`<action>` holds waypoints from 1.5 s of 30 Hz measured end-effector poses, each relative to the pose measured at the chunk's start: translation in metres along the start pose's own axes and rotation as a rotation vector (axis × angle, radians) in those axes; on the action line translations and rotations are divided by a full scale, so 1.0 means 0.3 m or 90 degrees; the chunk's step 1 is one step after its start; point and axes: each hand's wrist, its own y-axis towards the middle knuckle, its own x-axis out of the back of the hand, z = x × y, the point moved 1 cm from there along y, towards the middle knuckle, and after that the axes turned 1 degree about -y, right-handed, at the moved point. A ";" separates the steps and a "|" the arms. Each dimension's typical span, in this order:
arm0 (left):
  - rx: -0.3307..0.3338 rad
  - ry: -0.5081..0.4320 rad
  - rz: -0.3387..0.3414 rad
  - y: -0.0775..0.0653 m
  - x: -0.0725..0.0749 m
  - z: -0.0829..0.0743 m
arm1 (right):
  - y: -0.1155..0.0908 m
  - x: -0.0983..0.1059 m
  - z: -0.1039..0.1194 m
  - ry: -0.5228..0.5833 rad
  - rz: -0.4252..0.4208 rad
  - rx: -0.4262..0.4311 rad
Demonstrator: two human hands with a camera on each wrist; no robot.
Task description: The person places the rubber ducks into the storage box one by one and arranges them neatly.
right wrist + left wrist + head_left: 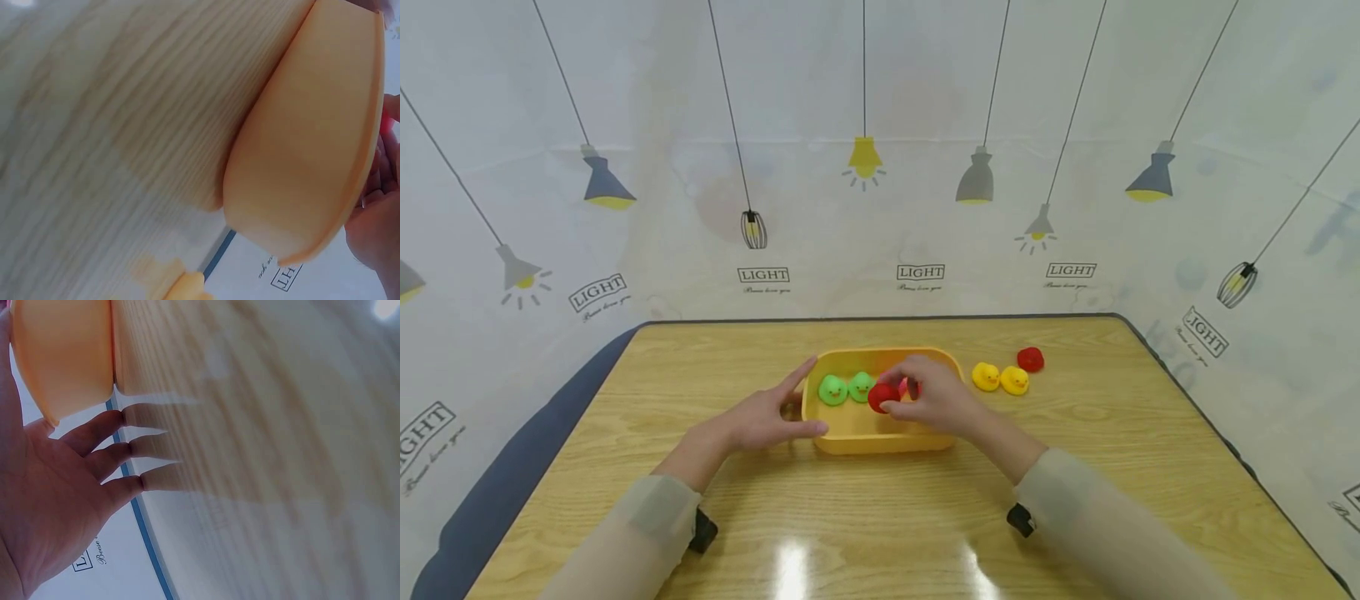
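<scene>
A yellow-orange plastic basin rests on the wooden table. My left hand touches its left end, thumb at the near rim and index finger at the far rim; in the left wrist view the other fingers extend fairly straight beneath it. Above the basin, my right hand pinches a red toy duck between thumb and fingers. Two green toy ducks sit inside, on the left. Something pinkish-red shows partly behind the right hand. The basin wall hides most of that hand in the right wrist view.
Right of the basin, two yellow toy ducks stand side by side on the table. Another red toy lies behind them. A lamp-printed curtain encloses the table's back and sides.
</scene>
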 end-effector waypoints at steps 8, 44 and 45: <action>0.011 -0.006 0.005 -0.002 -0.001 0.000 | 0.038 -0.069 0.044 -0.006 0.040 -0.047; 0.011 -0.012 0.003 0.001 -0.004 0.005 | 0.134 -0.175 0.058 0.026 0.171 -0.135; 0.010 -0.011 0.003 0.001 -0.004 0.004 | 0.135 -0.176 0.057 0.029 0.171 -0.136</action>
